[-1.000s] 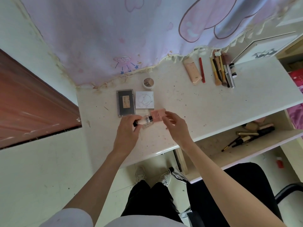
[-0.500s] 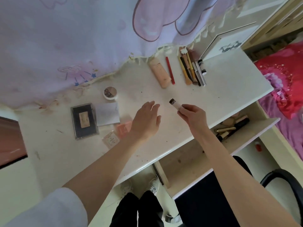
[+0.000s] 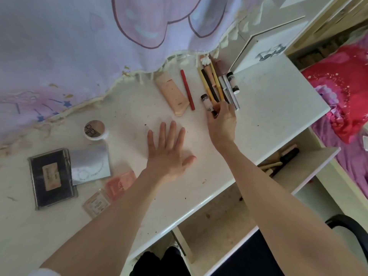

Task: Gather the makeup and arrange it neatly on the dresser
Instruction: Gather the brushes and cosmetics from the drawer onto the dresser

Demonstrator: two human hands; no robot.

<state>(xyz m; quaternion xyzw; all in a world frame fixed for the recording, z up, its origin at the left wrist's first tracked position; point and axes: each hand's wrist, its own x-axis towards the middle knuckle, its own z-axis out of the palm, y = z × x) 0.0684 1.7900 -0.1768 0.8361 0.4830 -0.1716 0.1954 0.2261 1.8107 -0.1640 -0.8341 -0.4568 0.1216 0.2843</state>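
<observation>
The right hand (image 3: 222, 118) reaches toward the dresser's (image 3: 278, 100) back edge, fingertips pinching a small tube (image 3: 207, 103) with a dark cap. The tube lies just left of the row of pencils and sticks (image 3: 214, 84), its long axis running front to back like theirs, cap pointing to the back. It looks ready to be set down as 1 more in that line. The left hand (image 3: 169, 152) rests flat and spread, holding nothing, mid-dresser, well apart from the row. A peach tube (image 3: 173, 94) and red pencil (image 3: 187, 89) lie left of the row; compacts and sachets (image 3: 119, 184) sit near the front-left corner.
</observation>
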